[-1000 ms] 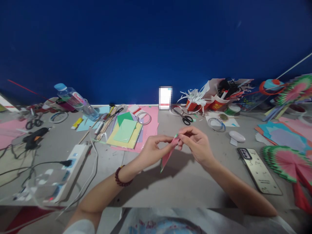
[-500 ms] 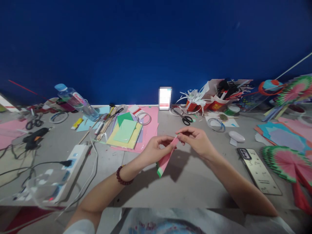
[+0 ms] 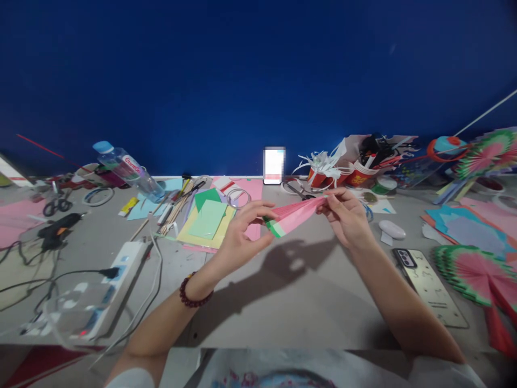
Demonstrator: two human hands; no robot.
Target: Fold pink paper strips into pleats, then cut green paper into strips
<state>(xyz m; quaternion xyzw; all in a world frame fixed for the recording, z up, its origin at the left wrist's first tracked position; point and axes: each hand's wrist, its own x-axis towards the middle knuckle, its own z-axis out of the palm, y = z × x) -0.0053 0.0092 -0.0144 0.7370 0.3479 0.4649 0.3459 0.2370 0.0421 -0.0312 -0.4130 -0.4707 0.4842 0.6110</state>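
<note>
A pink folded paper fan (image 3: 297, 215) with a green and white band at its wide end is held above the table between my hands. My right hand (image 3: 345, 215) pinches its narrow, gathered end between thumb and fingers. Around the wide, banded end curve the fingers and thumb of my left hand (image 3: 246, 231), touching its edges. The pleats lie nearly level and are slightly spread. A bead bracelet (image 3: 196, 291) circles my left wrist.
Coloured paper sheets (image 3: 205, 221) lie behind my left hand. At left are a power strip (image 3: 117, 285), a glue gun (image 3: 60, 229) and a bottle (image 3: 129, 170). At right are a phone (image 3: 430, 285) and pleated paper fans (image 3: 476, 275). Scissors (image 3: 307, 195) lie behind the paper fan.
The paper fan has risen and swung from a steep slant to nearly level. My right hand has moved up and right; my left hand has shifted to the wide end.
</note>
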